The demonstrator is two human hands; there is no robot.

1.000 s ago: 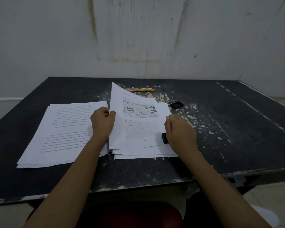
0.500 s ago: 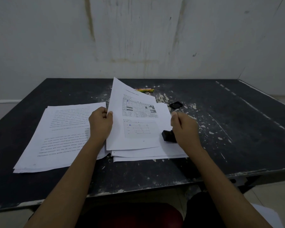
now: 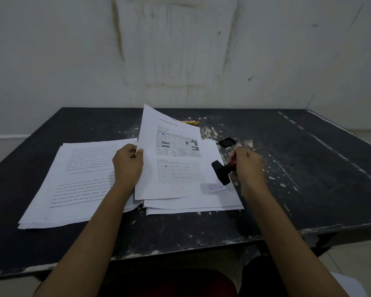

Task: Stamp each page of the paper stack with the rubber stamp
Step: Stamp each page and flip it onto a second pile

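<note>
A: Purple ink: a fresh mark [image 3: 215, 187] sits at the 5 o'clock corner of the top page [image 3: 176, 168]. Blurred; I can't read its letters.

B: Stamp?

A: Stamp [image 3: 222, 171] is off the paper, tilted, face turned toward 9 o'clock, hanging just over the mark. Right hand [image 3: 247, 166] has its grip closed on the red handle. Left hand [image 3: 128, 166] pinches the page's 9 o'clock edge, thumb on top; that edge is lifted, the 3 o'clock side rests on the right stack [image 3: 193, 203].

B: Done pile?

A: Left stack [image 3: 73, 181], at 9 o'clock from the right one, text upside down to the viewer. My judgement: stamped pages get turned over onto it.

B: Risks from here?

A: Three, all guesses. One, the ink may be wet; flipping the page face-down onto the left stack could smear or transfer it. Two, the pinch may take two sheets at once, leaving one unstamped. Three, the tilted stamp face hangs close to the paper; a dip of the wrist would leave a stray print.

B: Any legible writing?

A: None. The page shows a heading, a shaded table and a lined diagram, all too small to read. No brand visible on the stamp.

B: Other items?

A: A black lid or pad [image 3: 227, 142] at 1 o'clock of the stack, pencils [image 3: 190, 122] at 12 o'clock, on the dark chipped surface [image 3: 308, 168].
</note>
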